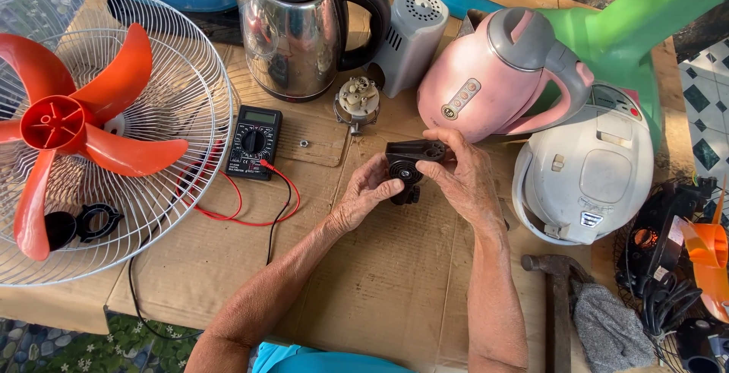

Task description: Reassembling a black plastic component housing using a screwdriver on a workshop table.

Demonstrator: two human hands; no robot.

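Observation:
Both my hands hold a small black plastic housing part (pixel 410 168) over the cardboard sheet (pixel 364 282). My left hand (pixel 368 191) grips its lower left side with thumb and fingers. My right hand (pixel 459 179) wraps over its top and right side. A small motor with a white top (pixel 358 101) stands just beyond my hands. Left of it lies a black multimeter (pixel 254 142) with red and black leads (pixel 250 210) curling across the cardboard.
A white fan guard (pixel 190 77) with an orange blade (pixel 76 126) lies at left. Behind are a steel kettle (pixel 296 31), a grey motor cover (pixel 410 39), a pink kettle (pixel 493 77) and a white cooker (pixel 588 172). A hammer (pixel 558 297) and grey cloth (pixel 607 331) lie at right.

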